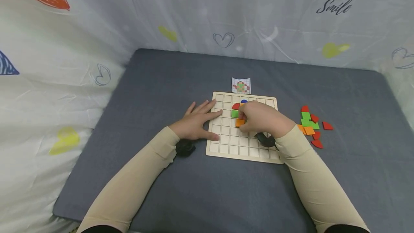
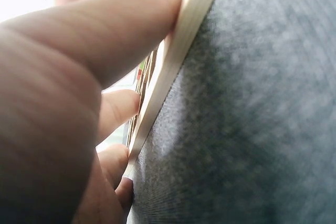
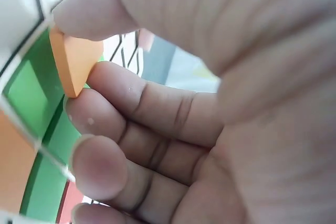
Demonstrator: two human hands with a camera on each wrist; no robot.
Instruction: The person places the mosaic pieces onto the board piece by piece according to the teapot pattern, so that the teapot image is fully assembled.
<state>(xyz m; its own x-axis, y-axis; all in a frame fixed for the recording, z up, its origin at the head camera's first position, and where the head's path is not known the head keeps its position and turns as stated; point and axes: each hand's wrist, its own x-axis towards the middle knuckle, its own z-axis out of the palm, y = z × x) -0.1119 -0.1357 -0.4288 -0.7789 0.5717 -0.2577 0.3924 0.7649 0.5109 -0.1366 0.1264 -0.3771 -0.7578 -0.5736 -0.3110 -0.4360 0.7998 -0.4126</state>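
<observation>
A pale wooden board with a square grid lies on the grey cloth. My left hand rests along its left edge, fingers spread; in the left wrist view the fingers touch the board's edge. Over the board's middle, my right hand pinches an orange square tile between thumb and fingertips, tilted just above the grid. Around it on the board are a red curved piece, a green tile and a blue curved piece. The right hand hides several other cells.
To the right of the board lie loose pieces: green tiles, orange tiles and red curved pieces. A small printed pattern card touches the board's far edge. A white printed curtain stands behind the table.
</observation>
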